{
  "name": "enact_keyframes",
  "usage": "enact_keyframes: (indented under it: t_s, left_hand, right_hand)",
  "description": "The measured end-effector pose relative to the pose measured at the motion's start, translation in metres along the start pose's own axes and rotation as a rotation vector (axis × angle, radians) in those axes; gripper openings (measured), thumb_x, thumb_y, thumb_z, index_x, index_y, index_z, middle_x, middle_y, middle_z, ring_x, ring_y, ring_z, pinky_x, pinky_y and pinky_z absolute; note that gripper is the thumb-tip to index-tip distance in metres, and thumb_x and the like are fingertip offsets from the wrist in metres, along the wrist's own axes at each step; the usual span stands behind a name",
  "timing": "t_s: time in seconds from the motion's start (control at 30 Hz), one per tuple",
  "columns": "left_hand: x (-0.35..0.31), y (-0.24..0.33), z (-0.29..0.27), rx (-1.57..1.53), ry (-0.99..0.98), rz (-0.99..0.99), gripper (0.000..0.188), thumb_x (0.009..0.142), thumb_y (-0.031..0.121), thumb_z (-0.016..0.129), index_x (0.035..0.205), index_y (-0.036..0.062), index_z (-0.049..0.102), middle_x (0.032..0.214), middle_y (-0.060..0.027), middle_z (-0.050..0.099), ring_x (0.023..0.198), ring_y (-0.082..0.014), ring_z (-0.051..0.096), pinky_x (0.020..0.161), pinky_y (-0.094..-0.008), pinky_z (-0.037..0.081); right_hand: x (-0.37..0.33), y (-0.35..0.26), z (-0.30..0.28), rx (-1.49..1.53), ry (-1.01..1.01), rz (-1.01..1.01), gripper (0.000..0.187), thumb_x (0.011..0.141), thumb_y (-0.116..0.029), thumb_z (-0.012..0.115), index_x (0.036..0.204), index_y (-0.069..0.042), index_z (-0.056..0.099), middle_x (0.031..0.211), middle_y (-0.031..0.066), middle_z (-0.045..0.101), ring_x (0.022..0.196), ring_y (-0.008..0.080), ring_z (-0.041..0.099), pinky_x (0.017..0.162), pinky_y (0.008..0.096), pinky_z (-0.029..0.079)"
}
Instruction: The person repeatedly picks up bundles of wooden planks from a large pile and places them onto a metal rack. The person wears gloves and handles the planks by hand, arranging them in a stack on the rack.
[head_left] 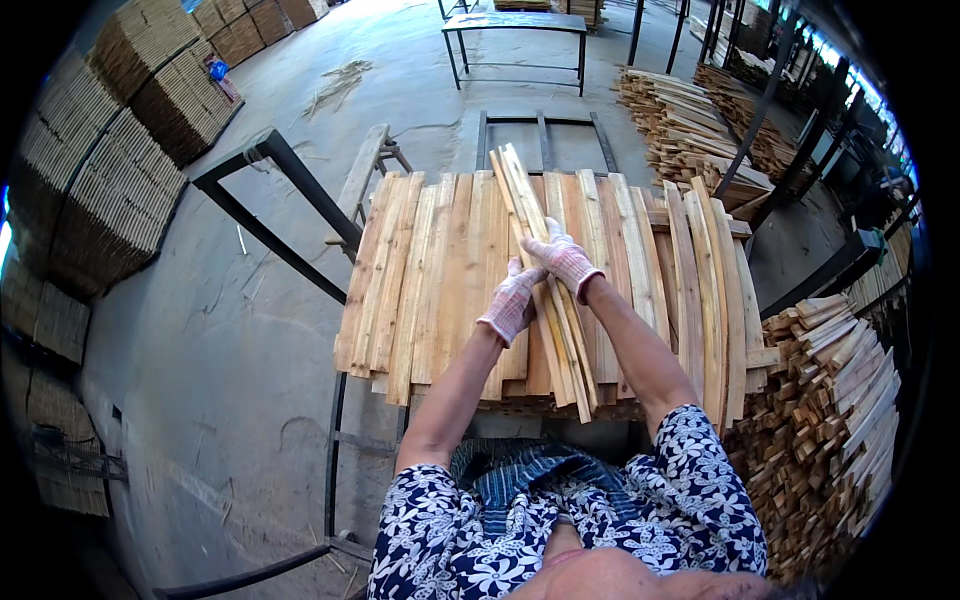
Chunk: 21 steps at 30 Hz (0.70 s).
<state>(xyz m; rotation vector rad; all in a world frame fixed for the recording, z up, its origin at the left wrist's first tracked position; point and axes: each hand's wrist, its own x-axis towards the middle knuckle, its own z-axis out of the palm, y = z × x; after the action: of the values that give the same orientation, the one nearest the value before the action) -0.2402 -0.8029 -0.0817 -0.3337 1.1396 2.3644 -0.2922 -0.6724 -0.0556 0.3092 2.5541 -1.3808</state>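
Observation:
Both my hands wear pale work gloves and close around one bundle of narrow wooden slats (567, 340). My left hand (514, 302) grips it at about mid-length, from the left side. Just above and to the right, my right hand (562, 258) wraps over the same bundle. The slats lean slightly, their far ends to the left and near ends to the right. Beneath them, wooden boards (425, 270) lie side by side in a broad layer on a stack. At its right side, several curved boards (708, 290) lie less evenly, with gaps between them.
A dark metal frame (285, 210) rises left of the stack, beside a wooden bench (362, 175). Piled slats (820, 420) fill the near right. More boards (680, 125) lie at the far right. Tall bundled stacks (90, 180) stand left; a metal table (515, 25) stands at the back.

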Motion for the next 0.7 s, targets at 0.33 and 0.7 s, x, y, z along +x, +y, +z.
enact_keyframes:
  t_s: [0.33,0.7]
  left_hand:
    - [-0.014,-0.003,0.016,0.746,-0.077,0.259,0.089,0.093,0.052,0.069,0.151,0.0031,0.022,0.122,-0.0196,0.057,0.102,-0.0217,0.062,0.087,-0.0390,0.055]
    - [0.016,0.001,-0.012,-0.254,0.219,0.335,0.048,0.091,0.036,0.077,0.118,0.0011,0.057,0.108,-0.0140,0.067,0.087,-0.0233,0.070,0.073,-0.0398,0.062]
  right_hand:
    - [-0.008,0.025,-0.038,0.768,-0.376,-0.058,0.070,0.092,-0.015,0.070,0.153,-0.008,0.036,0.124,0.0149,0.063,0.103,0.0226,0.066,0.077,0.0352,0.062]
    - [-0.075,0.004,-0.035,0.527,-0.621,-0.075,0.088,0.086,-0.014,0.081,0.158,-0.013,0.030,0.123,0.0090,0.058,0.105,0.0145,0.062,0.090,0.0298,0.055]
